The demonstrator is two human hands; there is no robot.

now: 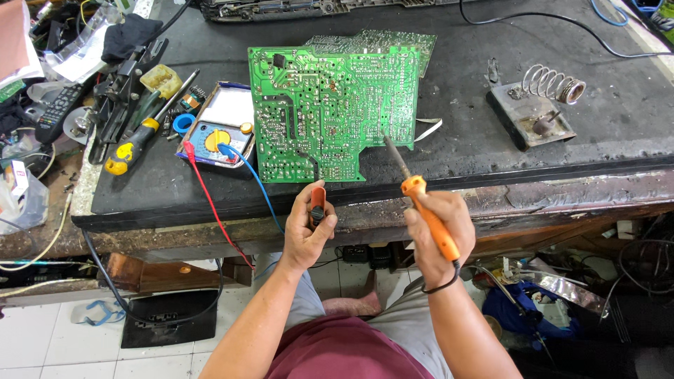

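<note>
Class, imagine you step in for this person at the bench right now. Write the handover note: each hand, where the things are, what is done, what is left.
Left hand: grips a red-handled tool at the near edge of the green circuit board; its tip reaches the board's lower edge.
Right hand: holds the orange soldering iron, tip on the board's lower right part.
Board lies solder side up on the black bench mat. Multimeter sits left of it, red and blue leads trailing off the bench. Iron stand with coil is far right.
Done: cannot tell which joints are worked.
Left: the joint under the tip; iron is not in its stand.
</note>
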